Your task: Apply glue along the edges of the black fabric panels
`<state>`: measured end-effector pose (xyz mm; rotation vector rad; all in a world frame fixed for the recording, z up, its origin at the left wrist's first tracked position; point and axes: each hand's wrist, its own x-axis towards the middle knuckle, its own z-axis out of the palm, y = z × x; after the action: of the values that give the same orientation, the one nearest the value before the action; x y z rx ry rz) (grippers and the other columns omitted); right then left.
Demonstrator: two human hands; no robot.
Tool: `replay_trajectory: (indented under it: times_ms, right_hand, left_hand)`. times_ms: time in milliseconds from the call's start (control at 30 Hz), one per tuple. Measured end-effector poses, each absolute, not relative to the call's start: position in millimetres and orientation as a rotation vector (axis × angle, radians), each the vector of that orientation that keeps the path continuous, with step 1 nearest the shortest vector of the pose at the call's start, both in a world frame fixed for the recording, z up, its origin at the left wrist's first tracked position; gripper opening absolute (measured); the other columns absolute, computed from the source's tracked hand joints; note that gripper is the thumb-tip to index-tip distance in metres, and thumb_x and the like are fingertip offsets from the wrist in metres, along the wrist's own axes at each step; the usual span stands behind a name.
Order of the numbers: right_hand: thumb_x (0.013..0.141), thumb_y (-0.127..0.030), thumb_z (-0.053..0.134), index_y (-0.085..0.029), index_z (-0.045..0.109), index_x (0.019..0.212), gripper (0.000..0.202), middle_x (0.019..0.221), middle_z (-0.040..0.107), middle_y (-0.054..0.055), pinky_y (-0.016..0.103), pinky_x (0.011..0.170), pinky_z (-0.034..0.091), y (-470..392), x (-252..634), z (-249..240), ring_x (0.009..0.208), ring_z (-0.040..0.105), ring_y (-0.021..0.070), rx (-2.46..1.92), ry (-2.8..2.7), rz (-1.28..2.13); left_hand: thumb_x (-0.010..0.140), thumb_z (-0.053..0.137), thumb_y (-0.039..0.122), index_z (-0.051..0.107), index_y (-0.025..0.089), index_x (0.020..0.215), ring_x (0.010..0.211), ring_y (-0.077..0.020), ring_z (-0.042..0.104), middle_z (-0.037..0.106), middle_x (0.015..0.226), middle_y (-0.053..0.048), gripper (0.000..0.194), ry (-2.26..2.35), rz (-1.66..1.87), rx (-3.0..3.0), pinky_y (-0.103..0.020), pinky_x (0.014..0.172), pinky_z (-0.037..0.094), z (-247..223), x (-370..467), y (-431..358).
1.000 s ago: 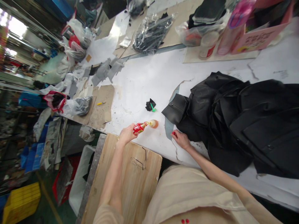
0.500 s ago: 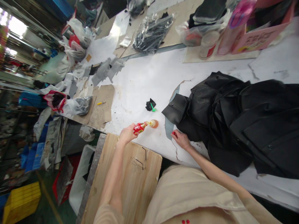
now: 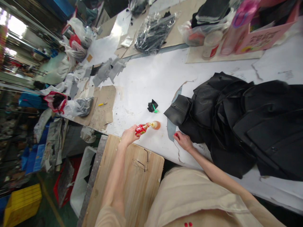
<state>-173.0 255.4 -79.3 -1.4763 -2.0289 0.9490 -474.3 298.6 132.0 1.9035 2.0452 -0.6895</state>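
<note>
My left hand (image 3: pixel 129 136) is wrapped round a bottle with a red label (image 3: pixel 141 129), tilted so that its neck meets the mouth of a small container of amber liquid (image 3: pixel 155 125) on the white table. My right hand (image 3: pixel 183 141) rests at the table's near edge, its fingers closed on a small red object (image 3: pixel 176 135), perhaps a cap. Just beyond the container lie a black scrap (image 3: pixel 152 106) and a green item (image 3: pixel 155 108). A heap of black garments (image 3: pixel 222 110) is beside my right hand.
Eyeglasses (image 3: pixel 141 164) lie on a wooden board (image 3: pixel 132 189) at the near left. A yellow cutter (image 3: pixel 102 104) is on brown card (image 3: pixel 106 115). Farther back are a plastic-wrapped black bundle (image 3: pixel 151 34), a jar (image 3: pixel 210 45) and a pink box (image 3: pixel 265 39).
</note>
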Motion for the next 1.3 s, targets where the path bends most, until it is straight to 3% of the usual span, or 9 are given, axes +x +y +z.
replay_trajectory:
  times_ms: [1300]
  right_hand:
    - [0.100,-0.042,0.044,-0.021,0.060,0.093,0.027,0.073,0.071,0.003,0.027,0.059,0.035,255,-174,-81,0.064,0.066,0.0192,-1.492,-2.029,0.947]
  left_hand:
    - [0.082,0.064,0.039,0.053,0.025,0.110,0.091,-0.0231,0.069,0.073,0.099,-0.005,0.033,2.058,-0.691,1.866,-0.027,0.068,0.042,122,-478,295]
